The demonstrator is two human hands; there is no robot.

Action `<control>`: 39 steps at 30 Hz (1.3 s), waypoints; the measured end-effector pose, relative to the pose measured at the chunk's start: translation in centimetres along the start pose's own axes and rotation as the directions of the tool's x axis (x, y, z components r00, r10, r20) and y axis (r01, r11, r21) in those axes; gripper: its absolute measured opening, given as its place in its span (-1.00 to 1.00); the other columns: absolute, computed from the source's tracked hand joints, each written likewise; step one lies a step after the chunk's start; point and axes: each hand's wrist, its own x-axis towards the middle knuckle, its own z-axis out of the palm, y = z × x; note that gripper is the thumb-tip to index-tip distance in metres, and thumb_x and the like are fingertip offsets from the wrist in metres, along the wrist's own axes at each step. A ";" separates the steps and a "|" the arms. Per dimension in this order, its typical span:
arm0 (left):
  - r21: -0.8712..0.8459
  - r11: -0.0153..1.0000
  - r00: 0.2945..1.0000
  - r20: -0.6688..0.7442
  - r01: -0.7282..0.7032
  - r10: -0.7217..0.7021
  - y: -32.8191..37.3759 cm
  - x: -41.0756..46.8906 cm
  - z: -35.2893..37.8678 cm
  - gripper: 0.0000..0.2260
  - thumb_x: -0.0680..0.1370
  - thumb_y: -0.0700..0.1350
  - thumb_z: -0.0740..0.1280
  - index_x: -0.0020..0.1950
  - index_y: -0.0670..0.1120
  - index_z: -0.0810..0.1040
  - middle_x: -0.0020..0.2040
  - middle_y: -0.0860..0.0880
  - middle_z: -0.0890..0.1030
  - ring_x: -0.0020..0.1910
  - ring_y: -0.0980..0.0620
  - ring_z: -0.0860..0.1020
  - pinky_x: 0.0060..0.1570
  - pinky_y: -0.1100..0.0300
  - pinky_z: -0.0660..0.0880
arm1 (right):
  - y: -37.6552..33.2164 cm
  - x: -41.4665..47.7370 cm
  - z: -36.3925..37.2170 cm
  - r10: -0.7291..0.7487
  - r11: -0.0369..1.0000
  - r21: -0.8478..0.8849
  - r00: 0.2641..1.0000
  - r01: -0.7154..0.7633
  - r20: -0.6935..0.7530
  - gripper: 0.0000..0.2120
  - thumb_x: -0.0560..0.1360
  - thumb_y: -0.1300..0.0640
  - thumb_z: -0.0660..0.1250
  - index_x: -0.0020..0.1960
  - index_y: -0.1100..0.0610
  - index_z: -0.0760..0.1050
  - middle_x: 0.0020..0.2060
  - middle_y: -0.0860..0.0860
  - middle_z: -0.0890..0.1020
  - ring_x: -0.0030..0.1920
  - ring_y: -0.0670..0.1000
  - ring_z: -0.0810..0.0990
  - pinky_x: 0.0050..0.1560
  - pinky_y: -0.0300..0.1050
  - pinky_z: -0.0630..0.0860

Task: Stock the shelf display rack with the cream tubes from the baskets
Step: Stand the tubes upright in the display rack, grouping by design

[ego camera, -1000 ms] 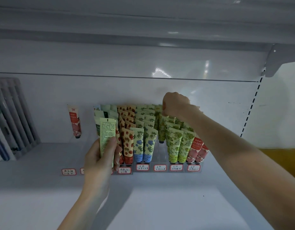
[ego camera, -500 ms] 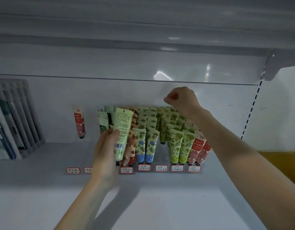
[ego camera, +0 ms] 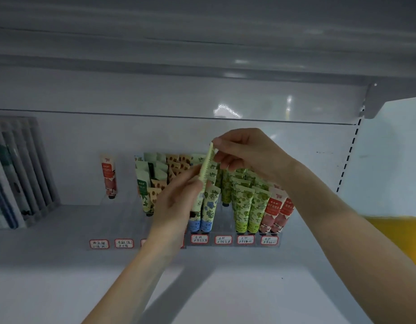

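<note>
Far left on the shelf [ego camera: 62, 277] there's a gray ribbed holder [ego camera: 27, 164] with some packs in it, too blurry to read. Next over, a single red tube [ego camera: 108, 176] stands alone against the back wall, with a couple of handwritten price tags [ego camera: 99, 243] near the front edge.

Then the clear display rack [ego camera: 233, 232], already pretty packed with tubes standing cap-down in rows. The leafy white-and-green tubes [ego camera: 143, 192] are on its left side.

The left hand [ego camera: 176, 206] is up in front of the rack, fingers wrapped around the lower part of a pale green cream tube [ego camera: 206, 167]. That tube is turned edge-on and tilted, up in the air just above the middle rows and not in a slot. The right hand [ego camera: 246, 153] pinches the tube's flat top end between thumb and fingers.

Right of that are the blue-flower tubes [ego camera: 209, 211], then green-patterned tubes [ego camera: 246, 206], then red tubes [ego camera: 276, 211] in the last row. Something yellow [ego camera: 398, 235] sits off past the shelf's right end.
</note>
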 end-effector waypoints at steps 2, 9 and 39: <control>0.112 0.989 0.995 -0.023 -0.093 0.096 0.2 -0.1 0.3 -0.73 0.48 -0.19 0.40 0.06 0.16 0.55 -0.06 0.09 0.65 -0.01 0.13 0.59 -0.07 0.34 0.51 | -0.1 -0.3 0.1 0.033 0.998 0.060 0.999 -0.033 0.008 -0.76 0.54 0.10 0.27 -0.01 0.28 0.56 -0.27 0.10 0.65 -0.33 -0.04 0.62 -0.33 -0.29 0.53; 0.255 0.952 0.973 -0.109 -0.170 0.203 -0.3 0.4 0.9 -0.65 0.39 -0.26 0.48 0.12 -0.02 0.53 -0.05 0.05 0.62 -0.17 0.22 0.57 -0.27 0.43 0.48 | -0.8 -1.2 0.2 0.036 0.998 -0.050 0.999 -0.035 0.026 -0.89 0.46 0.15 0.38 -0.19 0.18 0.59 -0.35 0.04 0.67 -0.34 -0.08 0.64 -0.29 -0.30 0.58; 0.939 0.214 0.850 0.335 -0.268 -0.406 -7.1 -8.0 -1.3 -0.15 0.21 0.40 -0.31 0.39 0.15 0.26 0.52 0.14 0.10 0.49 0.17 -0.04 0.43 0.11 0.02 | 5.7 3.7 0.0 -0.065 0.601 -0.767 0.943 -0.225 -0.328 -0.88 0.51 0.21 0.23 0.00 0.16 0.51 -0.14 0.03 0.56 -0.14 0.05 0.52 -0.24 -0.14 0.37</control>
